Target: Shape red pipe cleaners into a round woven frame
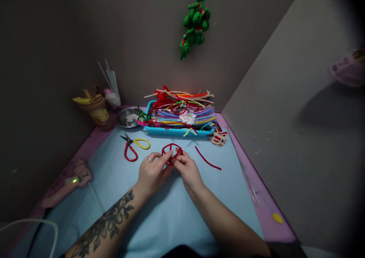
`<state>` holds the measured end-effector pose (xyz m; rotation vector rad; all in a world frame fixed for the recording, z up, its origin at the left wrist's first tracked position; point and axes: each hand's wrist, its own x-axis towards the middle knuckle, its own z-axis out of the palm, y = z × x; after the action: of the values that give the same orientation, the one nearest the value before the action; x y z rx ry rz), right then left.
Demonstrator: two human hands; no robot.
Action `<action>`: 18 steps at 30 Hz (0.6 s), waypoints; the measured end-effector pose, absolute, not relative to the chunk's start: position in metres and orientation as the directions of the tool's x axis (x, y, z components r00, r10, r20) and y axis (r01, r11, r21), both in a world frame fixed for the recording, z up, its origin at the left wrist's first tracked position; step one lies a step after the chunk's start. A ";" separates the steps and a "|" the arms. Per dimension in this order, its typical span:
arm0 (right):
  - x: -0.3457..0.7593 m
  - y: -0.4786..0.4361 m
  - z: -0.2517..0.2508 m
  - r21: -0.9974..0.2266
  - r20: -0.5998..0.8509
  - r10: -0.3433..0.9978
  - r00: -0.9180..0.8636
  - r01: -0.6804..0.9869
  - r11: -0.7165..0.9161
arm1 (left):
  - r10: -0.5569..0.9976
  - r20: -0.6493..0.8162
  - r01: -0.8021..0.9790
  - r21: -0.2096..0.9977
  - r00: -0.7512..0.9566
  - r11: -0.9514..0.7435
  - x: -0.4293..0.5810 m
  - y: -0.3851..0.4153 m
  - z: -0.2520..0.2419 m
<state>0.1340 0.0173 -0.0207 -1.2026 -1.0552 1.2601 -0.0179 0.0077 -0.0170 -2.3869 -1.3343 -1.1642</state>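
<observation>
Between my two hands is a round, spoked frame bent from red pipe cleaners (pixel 171 146), held just above the blue table cover. My left hand (pixel 154 170) grips its left and lower side, with the index finger laid across it. My right hand (pixel 186 168) pinches the lower right side, and its fingertips hide part of the frame. A loose red pipe cleaner (pixel 207 160) lies to the right of my right hand. Scissors (pixel 130 145) with one red and one yellow handle rest spread apart beyond my left hand.
A blue tray (pixel 182 131) heaped with colourful pipe cleaners stands at the back, beside a metal dish (pixel 127 118). A pink glue gun (pixel 68 187) with a green light lies at left. A cream-and-red piece (pixel 218 138) sits by the tray. Green ornaments (pixel 196 20) hang above.
</observation>
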 end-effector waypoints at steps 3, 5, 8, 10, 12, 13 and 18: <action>0.131 0.014 -0.018 -0.984 -0.076 0.997 0.027 -0.167 -0.070 | 0.633 0.714 0.800 0.173 0.301 -0.575 -0.014 0.008 -0.019; 0.130 0.013 -0.018 -0.979 -0.080 0.996 0.029 -0.191 -0.073 | 0.638 0.714 0.793 0.196 0.287 -0.577 -0.012 0.008 -0.019; 0.130 0.014 -0.020 -0.970 -0.079 0.996 0.032 -0.233 -0.069 | 0.673 0.687 0.774 0.257 0.274 -0.579 -0.012 0.007 -0.017; 0.131 0.015 -0.021 -0.961 -0.077 0.996 0.035 -0.269 -0.065 | 0.701 0.671 0.752 0.326 0.242 -0.572 -0.015 0.007 -0.015; 0.133 0.017 -0.022 -0.954 -0.080 0.996 0.044 -0.292 -0.064 | 0.720 0.670 0.723 0.406 0.181 -0.559 -0.019 0.008 -0.012; 0.134 0.018 -0.022 -0.954 -0.083 0.996 0.046 -0.292 -0.066 | 0.728 0.669 0.710 0.440 0.150 -0.550 -0.021 0.009 -0.011; 0.139 0.018 -0.023 -0.971 -0.109 0.994 -0.009 -0.211 -0.108 | 0.745 0.632 0.704 0.429 0.213 -0.566 -0.027 0.015 -0.006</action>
<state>0.1389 0.0185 -0.0228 -1.1283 -0.9949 1.3801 -0.0274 0.0150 -0.0063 -2.4835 -1.4850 -1.3420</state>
